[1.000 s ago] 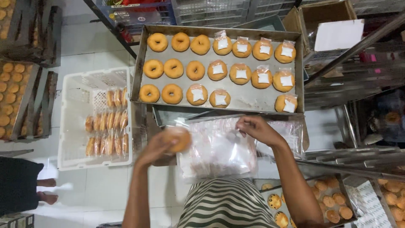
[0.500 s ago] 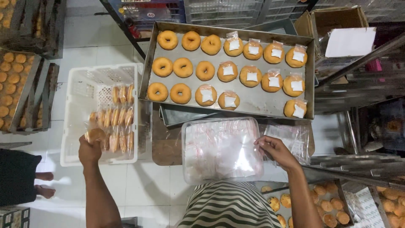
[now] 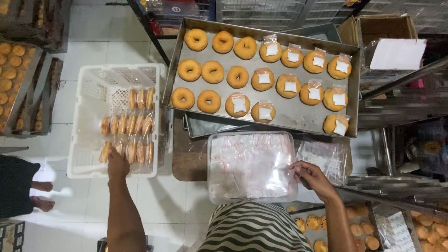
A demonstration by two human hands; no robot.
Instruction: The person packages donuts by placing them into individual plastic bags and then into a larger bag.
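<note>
My left hand (image 3: 117, 164) reaches into a white plastic crate (image 3: 88, 98) on the floor at the left. It is closed on a bagged doughnut in the front row of bagged doughnuts (image 3: 128, 123). My right hand (image 3: 313, 178) pinches the right edge of a stack of clear plastic bags (image 3: 249, 165) in front of me. Beyond the stack lies a metal tray (image 3: 298, 119). The tray holds bare doughnuts (image 3: 212, 72) on its left side and bagged ones (image 3: 315, 91) on its right.
Another person's bare feet (image 3: 42, 196) stand at the left edge. Racks with trays of doughnuts (image 3: 11, 70) are on the left, more doughnuts (image 3: 359, 228) at the lower right. A cardboard box (image 3: 380, 28) with a white sheet sits at the upper right, beside metal shelving (image 3: 396, 107).
My left hand carried a bagged doughnut from the bag stack out to the left and down into the crate's front row. My right hand moved to the stack's right edge.
</note>
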